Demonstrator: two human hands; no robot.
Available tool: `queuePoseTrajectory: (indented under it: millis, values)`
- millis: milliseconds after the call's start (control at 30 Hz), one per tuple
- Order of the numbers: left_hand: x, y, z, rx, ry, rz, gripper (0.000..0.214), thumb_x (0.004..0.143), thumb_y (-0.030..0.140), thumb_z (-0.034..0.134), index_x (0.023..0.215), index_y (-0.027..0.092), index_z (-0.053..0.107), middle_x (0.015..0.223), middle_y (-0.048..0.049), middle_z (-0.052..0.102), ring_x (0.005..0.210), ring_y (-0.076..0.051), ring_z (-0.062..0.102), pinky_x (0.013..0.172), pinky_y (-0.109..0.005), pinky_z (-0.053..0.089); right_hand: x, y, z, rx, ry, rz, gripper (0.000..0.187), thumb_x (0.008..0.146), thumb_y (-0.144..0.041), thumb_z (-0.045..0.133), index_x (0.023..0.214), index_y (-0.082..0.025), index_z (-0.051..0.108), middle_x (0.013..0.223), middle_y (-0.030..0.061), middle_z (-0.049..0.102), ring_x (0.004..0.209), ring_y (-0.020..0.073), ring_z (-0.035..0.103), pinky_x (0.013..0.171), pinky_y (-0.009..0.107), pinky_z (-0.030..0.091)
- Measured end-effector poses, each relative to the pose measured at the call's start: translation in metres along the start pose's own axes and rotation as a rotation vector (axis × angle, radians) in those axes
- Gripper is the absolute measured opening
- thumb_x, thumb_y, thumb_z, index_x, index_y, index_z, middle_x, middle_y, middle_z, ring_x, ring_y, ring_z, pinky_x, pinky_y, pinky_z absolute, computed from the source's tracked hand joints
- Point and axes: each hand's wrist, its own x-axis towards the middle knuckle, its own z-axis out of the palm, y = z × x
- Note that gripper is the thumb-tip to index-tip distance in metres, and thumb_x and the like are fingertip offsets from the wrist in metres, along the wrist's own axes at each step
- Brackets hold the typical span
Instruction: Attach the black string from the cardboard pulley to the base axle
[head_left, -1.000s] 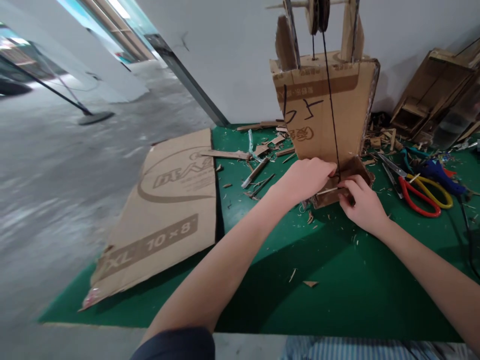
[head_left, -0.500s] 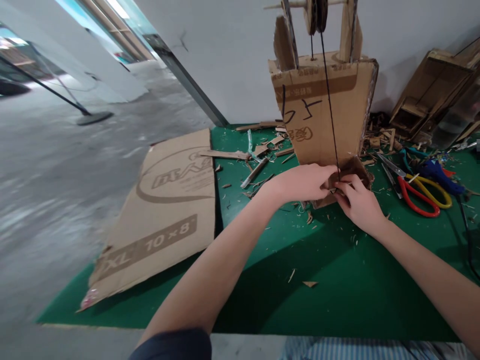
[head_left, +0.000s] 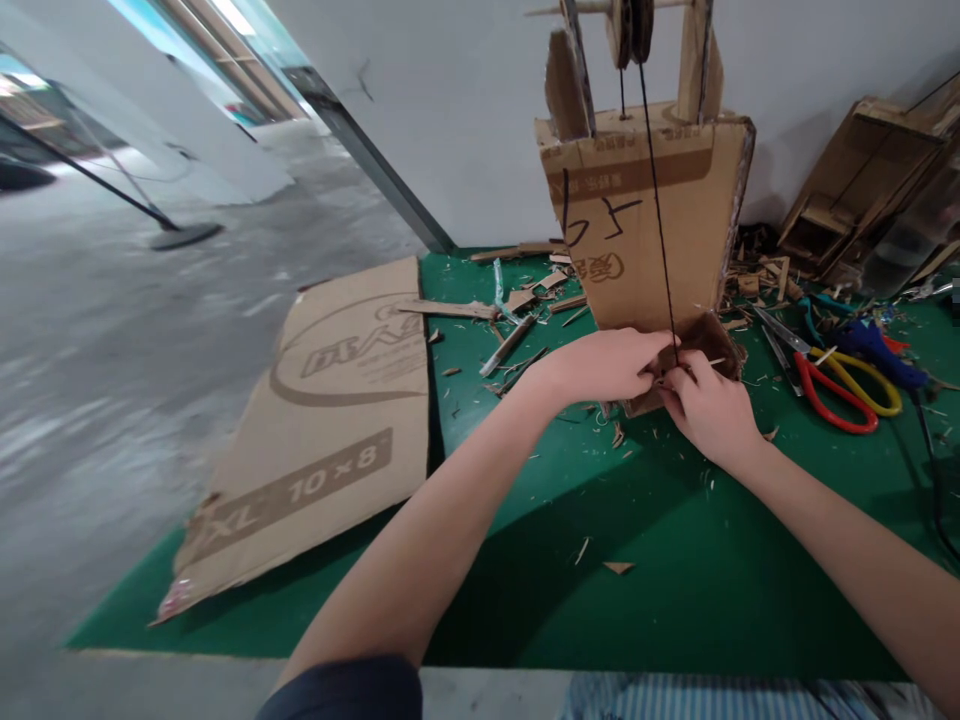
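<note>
A tall cardboard tower [head_left: 645, 230] marked "65" carries a cardboard pulley wheel [head_left: 619, 35] on a wooden axle at its top. A black string [head_left: 658, 190] runs down from the wheel to a small open cardboard box [head_left: 724, 345] at the tower's foot. My left hand [head_left: 619, 365] reaches over the box's left side, fingers closed at the string's lower end. My right hand [head_left: 709, 410] pinches at the same spot from the right. A thin stick pokes out beside the right fingers. Exactly what lies between the fingertips is hidden.
A large cardboard sheet [head_left: 337, 400] lies on the left of the green table [head_left: 585, 620]. Scissors with red and yellow handles [head_left: 847, 395] and a blue glue gun [head_left: 881, 350] lie at right. Scraps surround the tower; another cardboard structure [head_left: 847, 190] leans against the wall.
My right hand has shifted slightly left, closer to the left fingers. The thin stick beside it now shows more. My left hand stays nearly in place.
</note>
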Motion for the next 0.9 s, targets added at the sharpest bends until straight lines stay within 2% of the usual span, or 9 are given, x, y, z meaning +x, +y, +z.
queuePoseTrajectory:
  millis: [67,233,367,567,900]
  values:
    - [0.0005,0.0001,-0.0001,-0.011,-0.001,-0.005,0.035,0.086,0.025,0.043,0.120,0.019,0.052,0.091,-0.0068,0.069,0.070,-0.017,0.060,0.056,-0.027,0.035,-0.0006,-0.0006,0.0000,-0.003,0.024,-0.008,0.025,0.095,-0.028,0.038,0.094,-0.018,0.061,0.105,0.0096,0.060,0.073,0.0148,0.060,0.049,0.029,0.030]
    - [0.0011,0.0040,-0.0012,-0.010,0.002,-0.025,0.031,0.085,0.022,0.042,0.113,0.018,0.055,0.088,-0.0062,0.069,0.067,-0.017,0.059,0.056,-0.028,0.035,0.0007,-0.0021,0.0000,-0.029,0.083,0.011,0.031,0.095,-0.042,0.042,0.093,-0.018,0.061,0.102,0.0085,0.061,0.067,0.0146,0.058,0.049,0.030,0.030]
    - [0.0021,0.0047,-0.0009,0.013,0.010,-0.033,0.025,0.083,0.020,0.042,0.103,0.017,0.057,0.085,-0.0067,0.068,0.063,-0.016,0.058,0.054,-0.028,0.033,0.0031,-0.0026,0.0014,-0.055,0.075,-0.002,0.031,0.097,-0.036,0.039,0.096,-0.016,0.064,0.094,0.0089,0.061,0.065,0.0142,0.057,0.051,0.031,0.033]
    - [0.0033,0.0011,0.0001,-0.013,0.010,-0.009,0.034,0.079,0.016,0.042,0.108,0.019,0.060,0.089,-0.0056,0.069,0.065,-0.016,0.058,0.056,-0.028,0.034,0.0014,-0.0010,0.0052,-0.101,0.103,-0.049,0.028,0.095,-0.018,0.038,0.089,-0.017,0.065,0.097,0.0074,0.064,0.062,0.0123,0.056,0.053,0.031,0.031]
    - [0.0020,0.0010,0.0004,0.013,0.012,-0.017,0.019,0.079,0.017,0.042,0.090,0.019,0.057,0.082,-0.0056,0.067,0.059,-0.015,0.053,0.051,-0.029,0.030,-0.0030,0.0069,0.0024,-0.011,0.089,-0.055,0.027,0.097,-0.029,0.040,0.094,-0.018,0.065,0.104,0.0075,0.066,0.064,0.0118,0.058,0.051,0.029,0.028]
